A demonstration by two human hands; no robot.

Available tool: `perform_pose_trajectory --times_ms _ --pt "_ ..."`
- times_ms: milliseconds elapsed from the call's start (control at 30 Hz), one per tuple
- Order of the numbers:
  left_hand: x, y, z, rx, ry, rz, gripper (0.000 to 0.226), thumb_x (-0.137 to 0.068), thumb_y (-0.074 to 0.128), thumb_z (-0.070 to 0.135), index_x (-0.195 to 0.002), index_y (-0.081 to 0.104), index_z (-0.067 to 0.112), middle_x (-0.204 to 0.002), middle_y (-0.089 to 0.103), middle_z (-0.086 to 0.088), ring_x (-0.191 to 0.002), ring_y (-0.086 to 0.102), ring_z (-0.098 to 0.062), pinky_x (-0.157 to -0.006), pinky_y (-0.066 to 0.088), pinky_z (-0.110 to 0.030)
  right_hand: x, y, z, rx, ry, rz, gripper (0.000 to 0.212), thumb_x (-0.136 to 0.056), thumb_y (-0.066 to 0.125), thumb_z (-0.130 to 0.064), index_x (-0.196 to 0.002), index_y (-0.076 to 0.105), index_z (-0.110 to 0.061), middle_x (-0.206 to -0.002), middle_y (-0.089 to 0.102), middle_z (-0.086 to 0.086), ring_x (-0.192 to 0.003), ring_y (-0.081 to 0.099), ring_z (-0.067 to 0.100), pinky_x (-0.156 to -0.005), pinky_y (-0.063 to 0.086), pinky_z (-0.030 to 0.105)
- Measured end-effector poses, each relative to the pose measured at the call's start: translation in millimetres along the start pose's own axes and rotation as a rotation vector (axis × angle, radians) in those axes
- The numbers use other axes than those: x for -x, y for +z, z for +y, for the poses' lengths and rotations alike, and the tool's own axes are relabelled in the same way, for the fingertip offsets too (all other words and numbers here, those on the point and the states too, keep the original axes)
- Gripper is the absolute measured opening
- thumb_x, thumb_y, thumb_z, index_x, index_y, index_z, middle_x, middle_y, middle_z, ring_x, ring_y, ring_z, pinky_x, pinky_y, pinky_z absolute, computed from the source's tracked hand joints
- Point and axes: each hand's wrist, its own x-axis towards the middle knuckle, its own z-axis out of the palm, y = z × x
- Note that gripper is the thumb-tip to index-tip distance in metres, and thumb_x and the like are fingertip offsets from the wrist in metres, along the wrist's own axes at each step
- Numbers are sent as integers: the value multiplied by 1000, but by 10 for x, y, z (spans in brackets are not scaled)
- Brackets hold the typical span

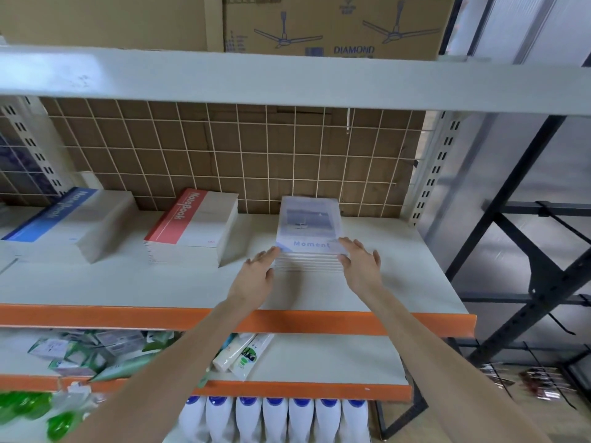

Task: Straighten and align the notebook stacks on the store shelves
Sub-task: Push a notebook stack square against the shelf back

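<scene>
left hand (pixel 257 272), right hand (pixel 361 262), flanking Moment notebook stack (pixel 308 233), shelf (pixel 160 282)

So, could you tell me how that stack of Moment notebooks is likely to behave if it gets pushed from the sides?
The Moment stack is loose thin notebooks, so it would probably shear rather than move as one block. The glossy top cover looks slippery. With the left hand and right hand flanking it, squeezing should square it.

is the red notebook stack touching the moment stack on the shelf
Apart. The head view shows a strip of bare white shelf between the red notebook stack and the Moment stack, which both hands flank.
</scene>
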Motion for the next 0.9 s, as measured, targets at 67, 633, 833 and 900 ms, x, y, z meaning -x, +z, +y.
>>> perform_pose_trajectory --times_ms 67,633,833,900 --pt "-5 2 -12 -19 3 -5 54 -92 41 -1 -143 37 18 -138 48 -11 -118 51 -32 -100 39 -36 -6 0 10 -10 -4 -4 45 -101 38 -12 -145 34 -20 -151 36 -1 -145 16 12 -118 0 42" --pt "688 -1068 -747 -434 -191 326 59 -97 42 14 -150 16 15 -156 18 -4 -143 19 -20 -116 11 -33 97 279 -1346 132 -575 -78 67 -96 49 -25 -152 13 -19 -160 5 -5 -146 -1 10 -115 -7 40" --pt "1870 -1694 -1537 -472 -556 375 59 -97 41 18 -150 15 15 -157 13 -5 -144 15 -22 -116 10 -37 602 1024 -2594 94 -921 -263 68 -97 48 -28 -152 8 -19 -160 -1 -4 -146 -5 9 -114 -11 37" --pt "2283 -1920 -1764 -515 -657 382 61 -97 41 21 -151 12 15 -158 12 -6 -144 14 -23 -116 11 -39 850 1286 -3034 94 -1010 -318 69 -97 47 -26 -152 6 -19 -160 -2 -3 -146 -6 10 -113 -12 38"
